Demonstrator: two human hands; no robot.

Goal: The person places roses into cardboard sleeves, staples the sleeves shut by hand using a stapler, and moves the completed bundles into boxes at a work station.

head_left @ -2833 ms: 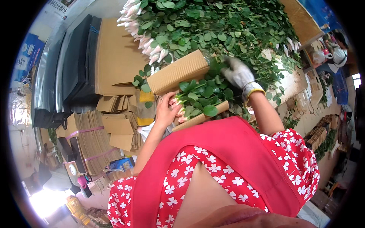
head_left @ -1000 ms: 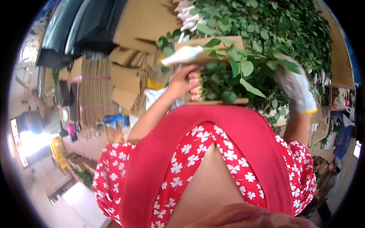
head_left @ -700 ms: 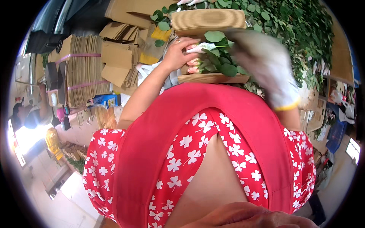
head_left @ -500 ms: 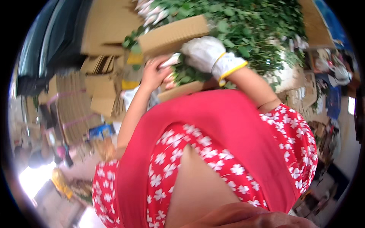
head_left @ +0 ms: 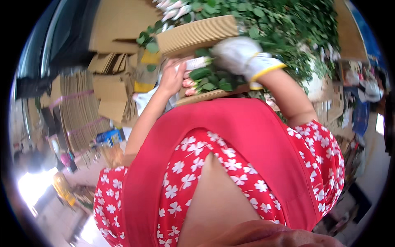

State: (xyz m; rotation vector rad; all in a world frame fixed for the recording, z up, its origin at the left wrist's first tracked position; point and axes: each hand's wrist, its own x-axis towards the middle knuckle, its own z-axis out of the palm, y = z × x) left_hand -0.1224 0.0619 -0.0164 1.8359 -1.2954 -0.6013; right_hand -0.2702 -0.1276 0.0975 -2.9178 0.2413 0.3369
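My bare left hand is at the left end of a cardboard box, fingers curled round the head end of a rose in a white sleeve. Just below it, pink roses lie with their heads to the left and leafy stems to the right. My right hand, in a white glove with a yellow cuff, is over the stem side of the box. Motion blurs it, and its fingers are hidden. A corrugated cardboard piece stands along the far side.
A large heap of leafy green stems covers the far right, with more white-sleeved roses at its left. Stacked flat cardboard tied with pink strap stands at the left, beside open cardboard boxes. A blue packet lies below these.
The white-sleeved rose now lies straighter across the box, its head beside my left hand. My right hand has shifted right along the stems. The whole view has shifted slightly.
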